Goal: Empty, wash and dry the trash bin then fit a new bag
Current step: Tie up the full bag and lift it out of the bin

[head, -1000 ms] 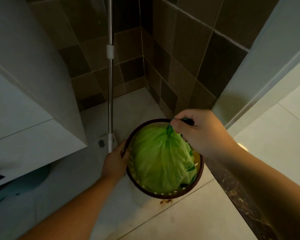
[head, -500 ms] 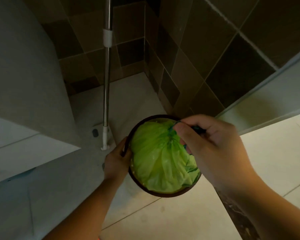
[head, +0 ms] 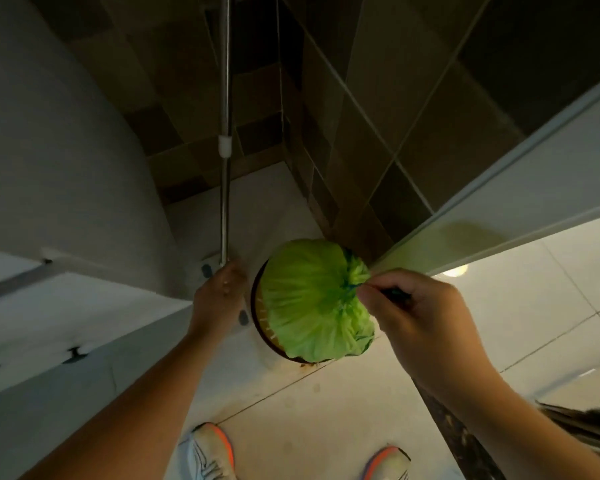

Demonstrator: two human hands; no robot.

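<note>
Trash bin [head: 257, 306], round w/ dark rim, stands on the tiled floor [head: 326, 410] in the corner by the brown-tiled wall [head: 378, 150]. Green bag [head: 309, 299] bulges up above the rim, its top bunched into a gathered neck on the right side; bag covers most of the bin opening, only a strip of rim and yellowish inner wall shows at left and bottom.

Right hand [head: 413, 317] pinches the gathered neck betw. thumb and fingertips, other fingers curled in; a dark strip of bag or tie sticks out by the knuckles. Left hand [head: 219, 296] sits just left of the bin, fingers curled downward close to the rim; contact w/ the rim can't be told from this angle, and nothing is seen held in it.

Metal mop pole [head: 225, 202] stands upright just behind the left hand. White cabinet [head: 66, 168] at left. Two shoes [head: 210, 452] w/ orange trim at bottom edge.
</note>
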